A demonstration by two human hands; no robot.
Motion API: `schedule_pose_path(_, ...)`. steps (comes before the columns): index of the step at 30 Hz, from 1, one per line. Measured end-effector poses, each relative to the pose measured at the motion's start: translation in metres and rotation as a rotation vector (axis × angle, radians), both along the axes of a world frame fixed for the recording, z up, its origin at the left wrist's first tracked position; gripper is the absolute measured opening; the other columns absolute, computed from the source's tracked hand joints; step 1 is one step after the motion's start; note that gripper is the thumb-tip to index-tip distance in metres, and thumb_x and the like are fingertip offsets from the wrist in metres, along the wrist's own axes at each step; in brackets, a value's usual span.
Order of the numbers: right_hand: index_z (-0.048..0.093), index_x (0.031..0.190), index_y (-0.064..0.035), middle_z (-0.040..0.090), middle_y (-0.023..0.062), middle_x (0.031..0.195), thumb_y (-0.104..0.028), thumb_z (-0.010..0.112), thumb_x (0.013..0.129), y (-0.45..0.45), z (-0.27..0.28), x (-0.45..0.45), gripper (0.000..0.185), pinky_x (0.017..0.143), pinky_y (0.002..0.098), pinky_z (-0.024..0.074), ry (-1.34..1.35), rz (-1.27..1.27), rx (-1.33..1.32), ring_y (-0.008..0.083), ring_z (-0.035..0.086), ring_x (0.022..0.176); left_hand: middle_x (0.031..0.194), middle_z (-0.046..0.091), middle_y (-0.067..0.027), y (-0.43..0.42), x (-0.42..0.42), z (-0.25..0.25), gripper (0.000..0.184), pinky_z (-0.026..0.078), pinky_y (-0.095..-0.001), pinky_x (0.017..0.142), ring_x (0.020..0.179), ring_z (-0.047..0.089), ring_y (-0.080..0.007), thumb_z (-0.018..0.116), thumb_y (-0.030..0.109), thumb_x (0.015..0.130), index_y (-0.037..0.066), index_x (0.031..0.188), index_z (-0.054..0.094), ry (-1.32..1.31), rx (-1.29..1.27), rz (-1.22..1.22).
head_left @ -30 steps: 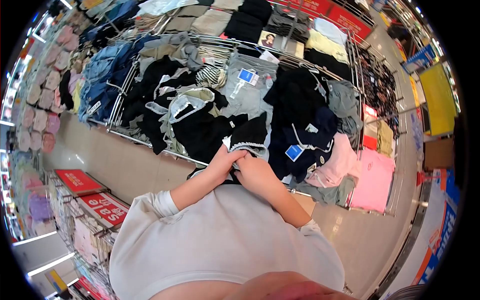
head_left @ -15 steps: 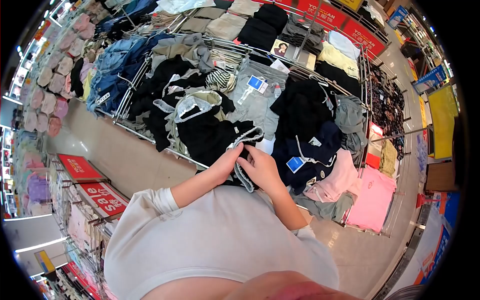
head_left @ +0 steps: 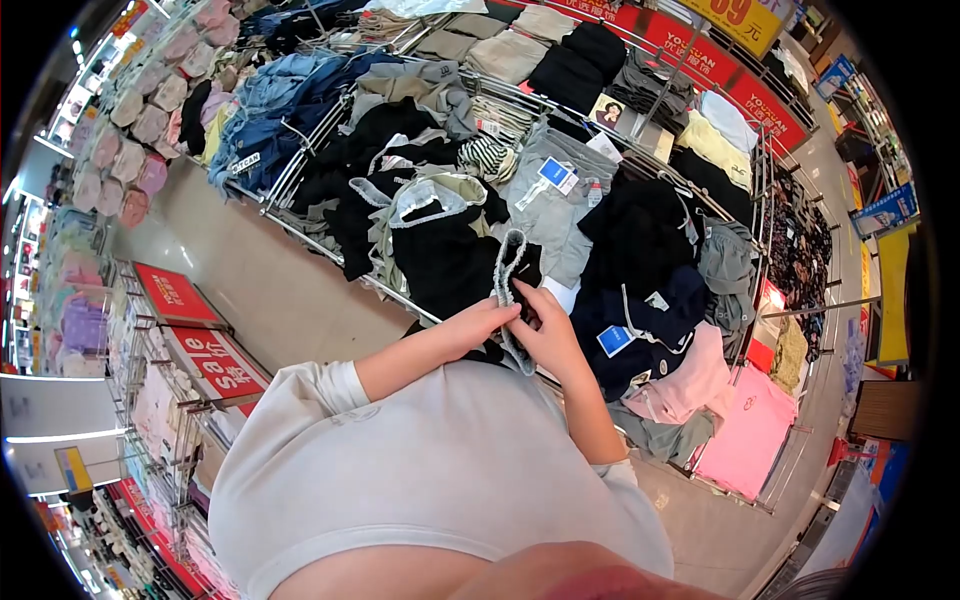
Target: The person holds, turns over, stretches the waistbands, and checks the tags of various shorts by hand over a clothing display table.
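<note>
While I pinch the gray waistband (head_left: 503, 275) with my left fingers (head_left: 495, 315), my right fingers (head_left: 535, 301) grip it narrowly too.

garment (head_left: 502, 272) in hands (head_left: 488, 318) (head_left: 549, 328), heap (head_left: 552, 222) beyond

The held garment (head_left: 503, 272) is black with grey at the waist. Grey trousers (head_left: 540, 215) bear a blue-and-white tag (head_left: 558, 176); the small piece (head_left: 488, 158) beside them is striped black and white. One garment (head_left: 672, 308) is navy, the folded top (head_left: 748, 432) pink, the denim (head_left: 285, 112) blue. Dark clothes (head_left: 803, 235) on the right carry a pale speckled print. The worn shirt (head_left: 430, 460) is off-white; the sale sign (head_left: 215, 365) is red with white lettering.
</note>
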State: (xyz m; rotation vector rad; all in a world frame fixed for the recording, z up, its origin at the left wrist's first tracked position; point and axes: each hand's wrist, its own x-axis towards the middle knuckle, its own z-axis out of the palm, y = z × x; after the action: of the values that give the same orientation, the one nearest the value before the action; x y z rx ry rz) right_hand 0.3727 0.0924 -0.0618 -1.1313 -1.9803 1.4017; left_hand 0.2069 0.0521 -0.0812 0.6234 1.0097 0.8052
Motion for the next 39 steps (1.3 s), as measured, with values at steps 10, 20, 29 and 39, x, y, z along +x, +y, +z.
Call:
schedule_pose_path(10,0.059,0.12,0.0043,0.067,0.0123,0.105,-0.007,0.062,0.087,-0.015,-0.026,-0.001,0.035,0.085,0.0282,0.0472,0.285,-0.275,-0.239,0.0165,0.062,0.095,0.106,0.065,-0.003,-0.008,-0.005,-0.003,0.027,0.047,-0.0308,0.089,0.098,0.059,-0.0126,0.053,0.019,0.097,0.002,0.117,0.06,0.064,0.02,0.147)
schedule_pose_path(20,0.064,0.111,0.0004,0.06,-0.0047,0.085,-0.008,0.062,0.09,-0.007,-0.023,0.002,0.023,0.065,0.0202,0.036,0.477,-0.516,-0.361,0.0031,0.048,0.072,0.099,0.066,-0.0012,-0.014,-0.03,-0.023,0.027,0.045,-0.0285,0.081,0.092,0.058,-0.0113,0.056,0.023,0.095,0.002,0.108,0.064,0.11,0.008,0.305)
schedule_pose_path(29,0.063,0.113,0.002,0.062,-0.0023,0.089,-0.007,0.06,0.091,-0.003,-0.019,0.011,0.024,0.07,0.0208,0.0396,0.508,-0.55,-0.355,0.0049,0.053,0.078,0.107,0.064,-0.0008,0.0,-0.034,-0.013,0.041,0.042,-0.0268,0.085,0.097,0.054,-0.0101,0.05,0.037,0.099,0.002,0.117,0.063,0.162,0.052,0.125)
schedule_pose_path(39,0.06,0.115,0.0025,0.067,0.0058,0.101,-0.008,0.057,0.094,0.001,-0.032,0.046,0.024,0.08,0.0274,0.0483,0.62,-0.671,-0.351,0.0138,0.063,0.09,0.075,0.058,0.0039,0.003,-0.01,-0.022,0.039,0.039,-0.0251,0.061,0.068,0.044,-0.0058,0.052,0.041,0.098,0.006,0.1,0.071,0.375,0.172,-0.084)
